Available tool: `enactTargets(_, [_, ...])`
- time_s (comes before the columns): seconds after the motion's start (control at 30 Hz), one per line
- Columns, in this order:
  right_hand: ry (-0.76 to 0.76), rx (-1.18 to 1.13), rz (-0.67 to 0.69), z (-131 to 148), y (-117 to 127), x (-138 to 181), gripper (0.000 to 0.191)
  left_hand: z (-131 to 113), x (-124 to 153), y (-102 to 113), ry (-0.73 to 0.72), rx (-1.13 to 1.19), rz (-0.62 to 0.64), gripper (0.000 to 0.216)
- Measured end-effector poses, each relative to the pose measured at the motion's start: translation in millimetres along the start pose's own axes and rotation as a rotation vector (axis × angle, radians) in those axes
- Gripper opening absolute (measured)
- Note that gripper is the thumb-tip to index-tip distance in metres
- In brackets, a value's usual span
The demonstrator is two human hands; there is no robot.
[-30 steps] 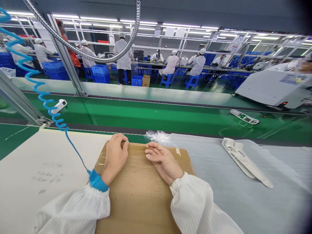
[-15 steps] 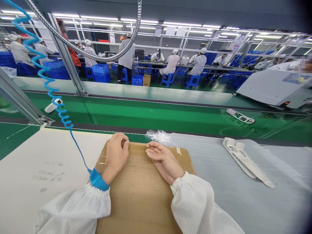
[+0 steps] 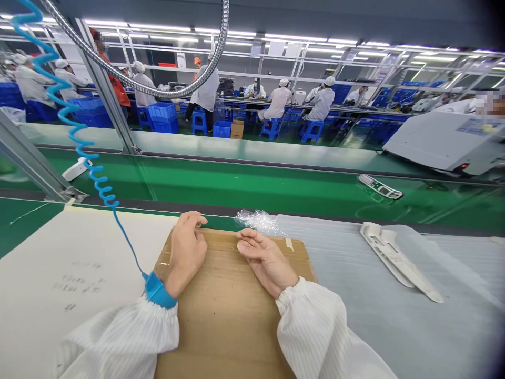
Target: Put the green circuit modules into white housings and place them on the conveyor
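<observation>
My left hand [image 3: 186, 255], a blue wrist strap [image 3: 158, 291] at its wrist, rests near the far left edge of a brown cardboard sheet [image 3: 229, 316]. Its fingers are loosely curved, thumb apart from them, and nothing shows in it. Across from it, my right hand [image 3: 268, 261] lies palm inward over the same cardboard, with fingers half bent, thumb a little apart and no object visible. Crumpled clear plastic [image 3: 258, 221] sits just beyond the right fingertips. Off to the right, white molded plastic shells [image 3: 398, 260] lie on a foam-covered surface [image 3: 347, 321].
A green conveyor belt [image 3: 236, 184] runs beyond the table, carrying a white device [image 3: 77, 169] and an open housing with a circuit board [image 3: 380, 187]. A coiled blue cord [image 3: 100, 181] hangs to my left wrist. Co-workers sit at a far line.
Both parts on the green belt have shifted left. My left fingers have lifted and opened slightly, with the thumb lower; my right hand has barely moved.
</observation>
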State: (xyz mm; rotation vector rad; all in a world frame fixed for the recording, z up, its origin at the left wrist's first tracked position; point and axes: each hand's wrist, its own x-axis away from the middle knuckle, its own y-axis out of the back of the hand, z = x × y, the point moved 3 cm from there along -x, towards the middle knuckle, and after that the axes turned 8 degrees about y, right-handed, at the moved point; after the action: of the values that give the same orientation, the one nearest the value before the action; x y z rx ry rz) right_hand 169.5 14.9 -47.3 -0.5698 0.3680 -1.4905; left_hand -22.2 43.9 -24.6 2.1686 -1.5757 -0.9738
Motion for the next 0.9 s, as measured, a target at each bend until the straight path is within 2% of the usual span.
enactTargets(0.57, [-0.014, 0.003, 0.011, -1.2, 2.1, -0.3, 0.036, -4.0, 1.7, 0.9, 0.023, 0.038, -0.006, 0.04])
enactTargets(0.63, [-0.014, 0.004, 0.014, -1.6, 2.7, -0.5, 0.036, -4.7, 1.4, 1.0, 0.015, 0.045, -0.016, 0.033])
enactTargets(0.77, [-0.014, 0.001, -0.001, 0.1, 0.2, 0.1, 0.036, -5.8, 1.4, 1.6, -0.008, 0.047, -0.052, 0.004])
enactTargets(0.9, [-0.022, -0.003, -0.04, 1.7, -2.4, 0.9, 0.04, -2.4, 1.0, 0.7, -0.002, 0.076, -0.031, 0.017])
